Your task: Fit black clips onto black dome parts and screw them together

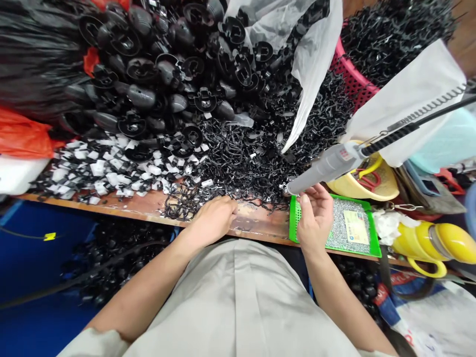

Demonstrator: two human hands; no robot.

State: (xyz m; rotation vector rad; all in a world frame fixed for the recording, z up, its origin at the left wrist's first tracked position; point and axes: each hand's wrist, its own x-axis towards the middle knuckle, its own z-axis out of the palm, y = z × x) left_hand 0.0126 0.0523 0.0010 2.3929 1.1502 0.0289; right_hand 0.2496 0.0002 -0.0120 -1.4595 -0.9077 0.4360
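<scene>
My left hand (215,220) rests at the front edge of the wooden bench (260,222), beside a small heap of thin black parts (182,202). Its fingers are curled together, and whatever they may hold is hidden. Over the green tray (375,243), my right hand (315,213) is raised with bent fingers behind the lower end of a grey power screwdriver (323,168). What the fingertips of that hand touch is hard to make out. The tray holds many small metal screws (336,218) and a paper label (356,226).
Black housings (141,96) and white-and-black pieces (98,168) are piled at the back left. Black parts fill the middle (241,153). A pink basket (359,84), yellow bowl (388,186) and yellow bottle (416,243) stand right. A blue bin (37,277) is below left.
</scene>
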